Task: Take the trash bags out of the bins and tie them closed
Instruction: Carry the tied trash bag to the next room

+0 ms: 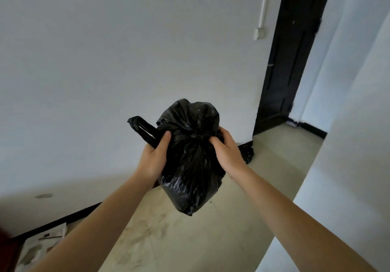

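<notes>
A black trash bag [190,166] is held in the air above the floor [242,229]. The grip of the left hand [154,157] is clamped on a handle loop [143,130]; that of the right hand [226,151] is closed on bunched plastic at the neck. The knot could be left loose if the loop slips, or thin plastic torn by a hard pull. A second black bag [248,153] lies by the far wall near the dark door [295,60]; paper scraps [42,244] lie near left, neither in the way.
</notes>
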Tool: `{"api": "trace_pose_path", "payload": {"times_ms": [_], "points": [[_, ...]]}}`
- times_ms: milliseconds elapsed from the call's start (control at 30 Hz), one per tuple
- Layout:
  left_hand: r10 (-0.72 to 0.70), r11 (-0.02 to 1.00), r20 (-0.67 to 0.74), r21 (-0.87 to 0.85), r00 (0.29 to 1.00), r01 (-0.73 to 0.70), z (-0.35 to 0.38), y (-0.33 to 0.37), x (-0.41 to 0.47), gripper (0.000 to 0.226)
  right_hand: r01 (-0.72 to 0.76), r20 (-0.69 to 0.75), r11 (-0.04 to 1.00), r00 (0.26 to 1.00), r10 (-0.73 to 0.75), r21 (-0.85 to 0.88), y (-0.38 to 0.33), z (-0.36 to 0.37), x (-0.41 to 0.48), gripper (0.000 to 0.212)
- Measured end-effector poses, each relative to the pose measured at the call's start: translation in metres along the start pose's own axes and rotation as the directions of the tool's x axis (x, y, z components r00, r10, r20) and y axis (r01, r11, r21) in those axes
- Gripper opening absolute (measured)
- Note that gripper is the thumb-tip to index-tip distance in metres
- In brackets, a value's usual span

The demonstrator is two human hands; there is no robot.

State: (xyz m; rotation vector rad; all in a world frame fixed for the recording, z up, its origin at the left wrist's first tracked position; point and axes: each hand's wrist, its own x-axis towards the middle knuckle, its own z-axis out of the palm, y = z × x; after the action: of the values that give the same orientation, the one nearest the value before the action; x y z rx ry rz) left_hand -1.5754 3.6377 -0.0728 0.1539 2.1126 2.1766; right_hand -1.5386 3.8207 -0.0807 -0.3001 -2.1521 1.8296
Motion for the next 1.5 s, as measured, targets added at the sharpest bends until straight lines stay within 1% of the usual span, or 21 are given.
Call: {"api": "trace_pose_path", "payload": {"times_ms": [100, 200, 367, 400, 467, 500, 600, 667, 767, 900, 1033, 1100, 1200, 1300, 1400, 1500], "points": [[-0.016, 1.000, 0.058, 0.006, 0.998, 0.015, 0.011, -0.006, 0.098, 0.035, -0.040, -0.052, 0.999, 0.998, 0.040, 0.009, 0.016, 0.011, 0.090, 0.037], [-0.002, 1.000, 0.126, 0.007, 0.992, 0.001, 0.030, 0.002, 0.194, 0.031, -0.054, -0.115, 0.998, 0.992, 0.058, 0.033, 0.019, 0.009, 0.173, 0.036], [-0.027, 1.000, 0.268, 0.000, 0.963, 0.028, 0.097, 0.004, 0.320, 0.030, -0.089, -0.267, 0.995, 0.959, 0.097, 0.044, 0.031, -0.029, 0.282, 0.041], [-0.039, 0.999, 0.292, 0.003, 0.956, 0.040, 0.113, 0.000, 0.340, 0.029, -0.099, -0.302, 0.994, 0.947, 0.107, 0.042, 0.038, -0.040, 0.300, 0.039], [-0.056, 0.998, 0.337, 0.013, 0.940, 0.055, 0.150, -0.011, 0.379, 0.029, -0.121, -0.336, 0.991, 0.932, 0.134, 0.059, 0.053, -0.063, 0.336, 0.025], [-0.065, 0.998, 0.355, 0.022, 0.932, 0.062, 0.168, -0.018, 0.399, 0.029, -0.124, -0.348, 0.990, 0.927, 0.139, 0.065, 0.062, -0.074, 0.355, 0.021], [-0.084, 0.996, 0.395, 0.030, 0.915, 0.079, 0.223, -0.045, 0.462, 0.026, -0.155, -0.370, 0.986, 0.913, 0.169, 0.069, 0.096, -0.111, 0.419, 0.015], [-0.100, 0.995, 0.399, 0.052, 0.912, 0.087, 0.259, -0.066, 0.507, 0.029, -0.185, -0.368, 0.979, 0.907, 0.204, 0.087, 0.123, -0.135, 0.467, 0.013], [-0.165, 0.985, 0.388, 0.104, 0.907, 0.134, 0.312, -0.088, 0.577, 0.033, -0.281, -0.348, 0.954, 0.888, 0.300, 0.105, 0.157, -0.174, 0.542, 0.024], [-0.242, 0.970, 0.364, 0.088, 0.900, 0.225, 0.371, -0.104, 0.660, 0.031, -0.395, -0.303, 0.912, 0.861, 0.408, 0.107, 0.193, -0.219, 0.638, 0.017], [-0.354, 0.934, 0.328, 0.073, 0.876, 0.350, 0.405, -0.126, 0.725, 0.036, -0.445, -0.290, 0.891, 0.844, 0.451, 0.089, 0.220, -0.242, 0.716, 0.013], [-0.378, 0.925, 0.314, 0.098, 0.871, 0.367, 0.419, -0.139, 0.755, 0.033, -0.463, -0.270, 0.884, 0.844, 0.463, 0.069, 0.236, -0.249, 0.749, 0.010], [-0.401, 0.916, 0.312, 0.154, 0.861, 0.371, 0.442, -0.164, 0.802, 0.026, -0.498, -0.231, 0.866, 0.838, 0.495, 0.047, 0.268, -0.259, 0.797, 0.011], [-0.448, 0.892, 0.322, 0.215, 0.834, 0.397, 0.466, -0.198, 0.846, 0.021, -0.525, -0.230, 0.850, 0.824, 0.519, 0.039, 0.310, -0.263, 0.837, 0.013], [-0.503, 0.861, 0.330, 0.272, 0.799, 0.430, 0.491, -0.238, 0.889, 0.009, -0.570, -0.291, 0.821, 0.783, 0.549, 0.014, 0.365, -0.267, 0.870, 0.022], [-0.574, 0.810, 0.327, 0.357, 0.751, 0.465, 0.517, -0.293, 0.926, 0.009, -0.659, -0.337, 0.752, 0.714, 0.614, -0.025, 0.428, -0.272, 0.895, 0.036]]}}
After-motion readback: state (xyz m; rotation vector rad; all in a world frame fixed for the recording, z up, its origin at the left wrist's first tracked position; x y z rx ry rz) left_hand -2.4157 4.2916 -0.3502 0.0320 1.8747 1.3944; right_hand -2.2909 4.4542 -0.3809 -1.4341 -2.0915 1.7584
